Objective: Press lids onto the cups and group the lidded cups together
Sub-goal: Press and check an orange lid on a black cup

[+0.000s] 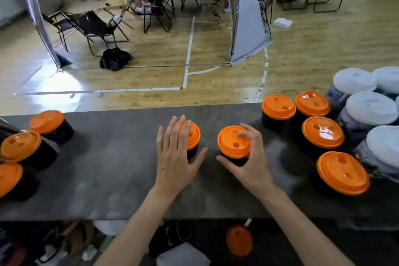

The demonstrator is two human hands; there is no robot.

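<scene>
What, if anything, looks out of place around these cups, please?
One orange lid sits below the near edge of the table, apart from the lidded cups on top. It looks dropped; whether a cup is under it cannot be told.

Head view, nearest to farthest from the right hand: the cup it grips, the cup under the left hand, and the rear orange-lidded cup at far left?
1. Gripped cup, centre, held by the right hand.
2. Neighbouring cup, under the left hand, just to the left.
3. Rear far-left cup, far across to the left.
</scene>
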